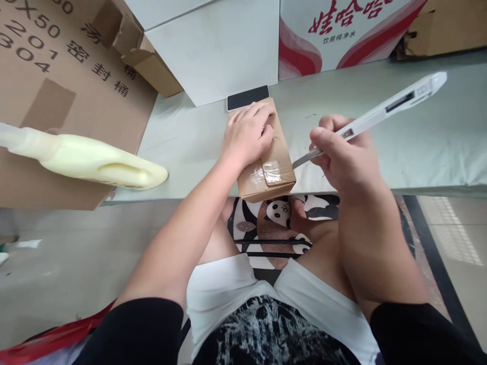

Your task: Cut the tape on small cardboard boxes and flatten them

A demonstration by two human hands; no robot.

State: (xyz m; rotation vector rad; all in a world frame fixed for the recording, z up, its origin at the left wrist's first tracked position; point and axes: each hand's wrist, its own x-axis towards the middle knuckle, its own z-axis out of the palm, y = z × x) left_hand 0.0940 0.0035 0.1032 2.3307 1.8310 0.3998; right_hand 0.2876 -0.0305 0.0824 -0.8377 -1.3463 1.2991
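A small brown cardboard box (283,144) lies near the front edge of the cloth-covered table, with clear tape (272,172) over its near end. My left hand (249,132) rests on top of the box, fingers curled over its far part; some fingertips are hidden. In my right hand (344,152) is a white utility knife (391,106), pinched between thumb and fingers. Its blade (304,159) is out, and the tip is at the box's right side near the taped end. Whether the blade touches the cardboard I cannot tell.
Just beyond the box lies a flat dark-topped white object (248,98). White cartons (224,50) and a red-and-white carton (304,30) stand behind. At left are a large cardboard box (45,101) and a pale yellow bottle-like object (102,159). The pale green table (426,142) extends right.
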